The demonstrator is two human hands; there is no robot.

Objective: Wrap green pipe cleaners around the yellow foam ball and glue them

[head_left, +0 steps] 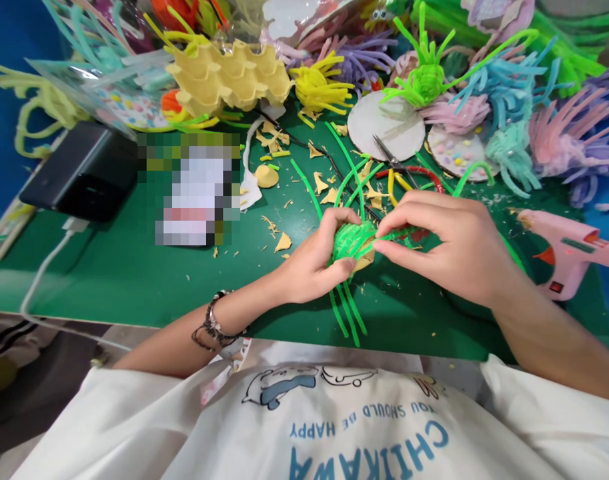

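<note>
Fingers of the R hand (449, 243) are pinched together, thumb against index, on a green strand at the R side of the green bundle (345, 245); L hand (307, 260) has thumb & fingers curled round the same bundle, clamped on its L side w/ a gap b/w the tips. Bundle sits b/w both hands, just above the green tabletop (264, 300), near the front edge.

Progress, as far as visible: approx. most of the facing side is covered in green winds; a tan core (365, 259) is still bare at the lower R, so cover looks partial. Green stems (351, 317) stick out loose below, w/ more above, ends unfastened. Underside hidden, can't tell.

Next out: tan scraps (283, 241) scattered about, scissors (393, 159) lying partly over a white disc (371, 130), a dotted disc (457, 155) to its R, pink glue gun (567, 250) far R, apart from the R hand. Farther back: a bumpy tan carton piece (229, 77), a yellow bundle (318, 83) & another green one (427, 81), both w/ spread ends. Far L: black box (84, 170) w/ white cable (44, 267).
</note>
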